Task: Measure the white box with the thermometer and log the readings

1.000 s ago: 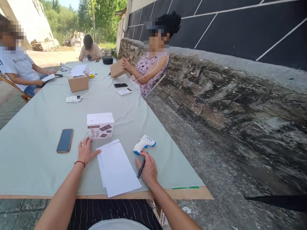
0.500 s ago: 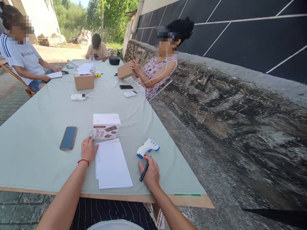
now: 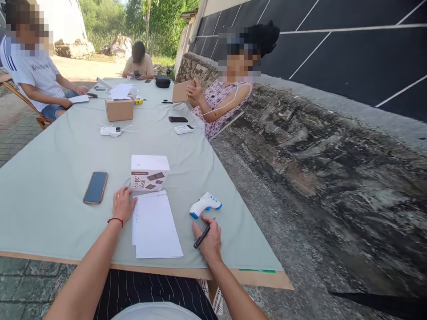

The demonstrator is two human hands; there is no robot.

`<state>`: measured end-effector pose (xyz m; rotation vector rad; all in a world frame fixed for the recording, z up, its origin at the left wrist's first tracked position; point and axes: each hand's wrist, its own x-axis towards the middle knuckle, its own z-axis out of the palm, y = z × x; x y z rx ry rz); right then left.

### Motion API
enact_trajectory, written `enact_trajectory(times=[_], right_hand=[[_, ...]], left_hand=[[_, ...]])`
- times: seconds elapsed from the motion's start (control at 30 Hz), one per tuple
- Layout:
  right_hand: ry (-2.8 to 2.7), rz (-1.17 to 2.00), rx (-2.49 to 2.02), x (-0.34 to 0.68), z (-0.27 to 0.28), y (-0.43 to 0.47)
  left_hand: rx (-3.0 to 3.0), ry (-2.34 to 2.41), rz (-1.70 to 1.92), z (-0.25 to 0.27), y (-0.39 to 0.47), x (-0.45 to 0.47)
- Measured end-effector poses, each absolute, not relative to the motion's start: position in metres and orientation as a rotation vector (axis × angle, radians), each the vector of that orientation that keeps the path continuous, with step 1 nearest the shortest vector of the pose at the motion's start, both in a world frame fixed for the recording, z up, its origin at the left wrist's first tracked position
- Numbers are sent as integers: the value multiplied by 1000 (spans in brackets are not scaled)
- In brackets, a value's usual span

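a: starting with the head view, the only one: where are the two hands?

b: both on the cloth-covered table [image 3: 60, 222]. the left hand [image 3: 123, 205] lies palm down, thumb spread from the other fingers. its thumb is at the upper left edge of the paper sheets [image 3: 158, 229].

a: and the right hand [image 3: 209, 238]?

b: to the right of the sheets, fingers loosely curled with a black pen [image 3: 202, 236] caught between thumb and fingers. i cannot tell exactly which fingertips press on it.

a: how does the pen lie against the paper?

b: its long axis slants; one end points down and left, just beside the sheets' lower right edge, apart from them. the sheets' own long axis runs away from the person.

a: so which hand is nearer the sheets?

b: the left, right at their edge. from the right fingers, they lie to the left across a narrow strip of cloth.

a: anything else close?

b: a gun-shaped white-and-blue device [image 3: 204, 205] sits just beyond the right fingertips. a white box [image 3: 150, 174] stands at the sheets' far end, near the left fingertips; whether they touch it, i cannot tell. a phone [image 3: 95, 188] lies farther left.
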<state>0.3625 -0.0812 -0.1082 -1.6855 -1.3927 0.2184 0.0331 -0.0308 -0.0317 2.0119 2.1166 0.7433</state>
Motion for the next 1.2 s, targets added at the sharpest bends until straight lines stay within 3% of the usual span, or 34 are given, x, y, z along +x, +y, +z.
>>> enact_trajectory(times=[0.23,0.43,0.67,0.97,1.2], right_hand=[[-1398,115,-1462,346,-71,-97],[-1439,469,-1192,300,-27,-35],[-1286,891,-1185,264,-20,49],[-1192,1130,-1147,246,-22,63],[-1083,1175,-1141,237,-2,78]], left_hand=[[2007,2097,761,-33,-34,40],[2003,2103,691,-27,-38,44],[2006,2116,592,-21,-37,47],[2004,2099,580,-21,-34,58],[1749,2178,807,-24,-21,71]])
